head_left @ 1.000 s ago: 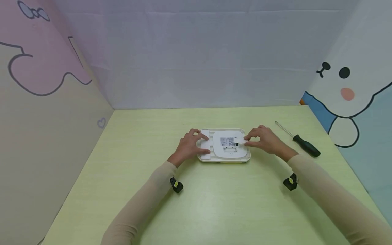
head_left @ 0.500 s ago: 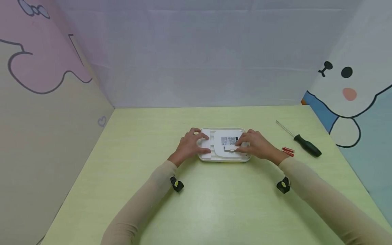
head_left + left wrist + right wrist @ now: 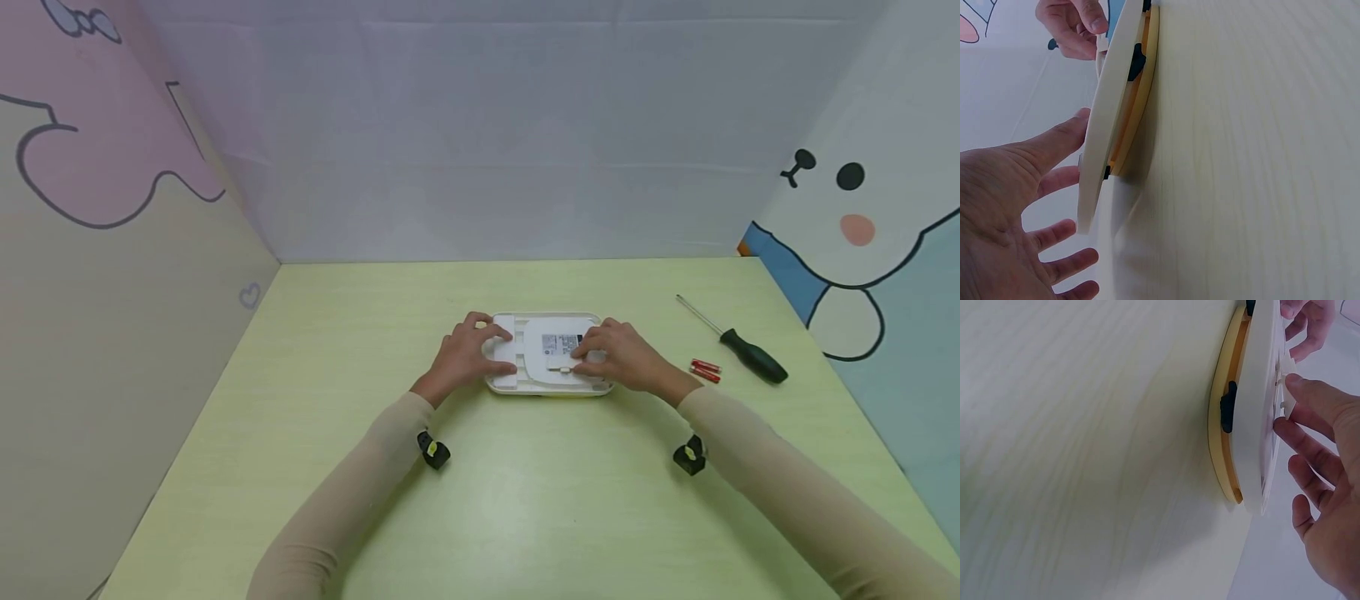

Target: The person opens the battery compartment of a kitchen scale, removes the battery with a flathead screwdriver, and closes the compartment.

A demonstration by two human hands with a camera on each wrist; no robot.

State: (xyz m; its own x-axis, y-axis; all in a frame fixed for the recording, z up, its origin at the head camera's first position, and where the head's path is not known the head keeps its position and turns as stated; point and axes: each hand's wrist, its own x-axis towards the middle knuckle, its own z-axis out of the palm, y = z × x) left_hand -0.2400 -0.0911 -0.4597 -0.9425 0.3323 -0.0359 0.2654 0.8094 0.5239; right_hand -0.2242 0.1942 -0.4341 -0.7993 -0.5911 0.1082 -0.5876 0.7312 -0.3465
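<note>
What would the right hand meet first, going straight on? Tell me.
The right hand, pinching a small white cover, would likely meet the white device first; skimming over that, the left hand. Depth is unclear.

The left end of the white device is partly covered by the left hand, its right side by the right hand. A small white cover is partly hidden in the right hand's grasp. The label is too small to be read. Both sleeves are cut off at the head view's near edge.
</note>
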